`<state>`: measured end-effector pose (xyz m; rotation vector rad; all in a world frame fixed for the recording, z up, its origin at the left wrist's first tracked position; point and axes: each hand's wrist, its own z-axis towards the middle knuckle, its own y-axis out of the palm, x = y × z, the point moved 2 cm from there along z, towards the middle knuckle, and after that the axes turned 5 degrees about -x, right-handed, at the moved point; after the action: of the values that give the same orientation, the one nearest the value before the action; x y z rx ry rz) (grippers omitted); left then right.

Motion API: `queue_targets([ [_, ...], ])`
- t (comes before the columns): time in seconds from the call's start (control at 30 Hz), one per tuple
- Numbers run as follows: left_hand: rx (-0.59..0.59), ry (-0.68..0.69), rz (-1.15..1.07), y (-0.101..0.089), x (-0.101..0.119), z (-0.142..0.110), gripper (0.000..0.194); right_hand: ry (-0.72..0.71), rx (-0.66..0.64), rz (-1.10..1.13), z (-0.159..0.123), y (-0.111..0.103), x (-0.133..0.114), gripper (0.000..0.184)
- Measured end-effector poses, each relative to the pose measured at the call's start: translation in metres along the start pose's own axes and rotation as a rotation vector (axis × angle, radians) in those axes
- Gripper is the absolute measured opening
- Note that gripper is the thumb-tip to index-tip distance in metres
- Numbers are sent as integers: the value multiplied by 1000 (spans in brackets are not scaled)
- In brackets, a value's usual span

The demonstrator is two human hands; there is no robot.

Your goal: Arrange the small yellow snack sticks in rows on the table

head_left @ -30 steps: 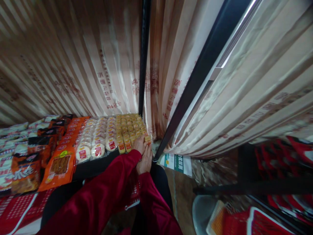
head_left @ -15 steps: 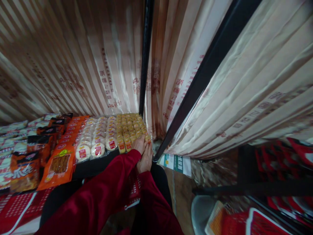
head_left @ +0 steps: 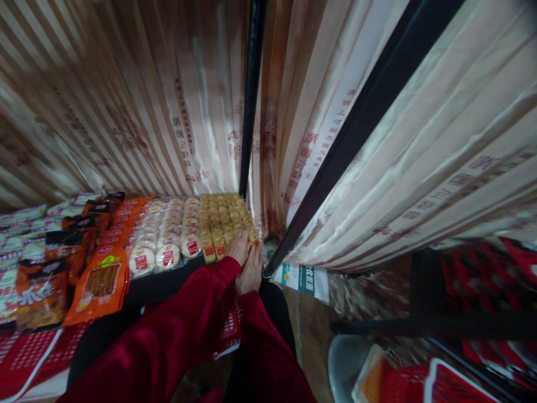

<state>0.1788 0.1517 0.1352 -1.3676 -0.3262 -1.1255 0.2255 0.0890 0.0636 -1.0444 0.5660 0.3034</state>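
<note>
Small yellow-wrapped snack packs (head_left: 222, 215) stand in tight rows at the right end of a dark shelf, some with red labels. My left hand (head_left: 239, 246) reaches over the front of the rightmost rows, its fingers close together against a pack. Just right of it, touching it, my right hand (head_left: 250, 271) presses its fingers to the same front corner pack (head_left: 253, 235). The hands partly cover that pack. Left of the yellow rows lie clear packs of round white cakes (head_left: 168, 254) with red labels.
Farther left are orange snack bags (head_left: 100, 280) and black-and-orange bags (head_left: 42, 294). A black post (head_left: 319, 179) slants down close to my right hand. Pleated printed curtains (head_left: 188, 112) hang behind. A red basket (head_left: 42, 358) stands lower left; a grey basin (head_left: 342, 364) is lower right.
Both hands stay nearly in place at the front corner of the yellow packs. The view has shifted slightly.
</note>
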Motion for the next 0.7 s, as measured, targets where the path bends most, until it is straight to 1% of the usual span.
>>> queue_targets([
  [0.1,-57,-17,-17,-1,-2,3,45,-6,-13,-6,2,-4,-2,74],
  [0.2,-69,-27,-3,-1,-2,5,41,-4,-27,21,8,-9,-6,72],
  [0.27,-63,-55,29,1,-2,6,39,32,-23,59,15,-12,-7,68],
  [0.37,-45,-102,78,3,-5,8,36,124,-10,108,28,-17,-6,58],
  [0.47,-55,-133,120,3,-8,11,31,140,-19,145,40,-21,-7,57],
  [0.63,-76,-82,193,0,-8,16,27,135,-47,190,54,-22,-8,58],
  [0.7,-83,-89,194,-3,-4,17,26,119,-52,178,56,-22,-8,58],
])
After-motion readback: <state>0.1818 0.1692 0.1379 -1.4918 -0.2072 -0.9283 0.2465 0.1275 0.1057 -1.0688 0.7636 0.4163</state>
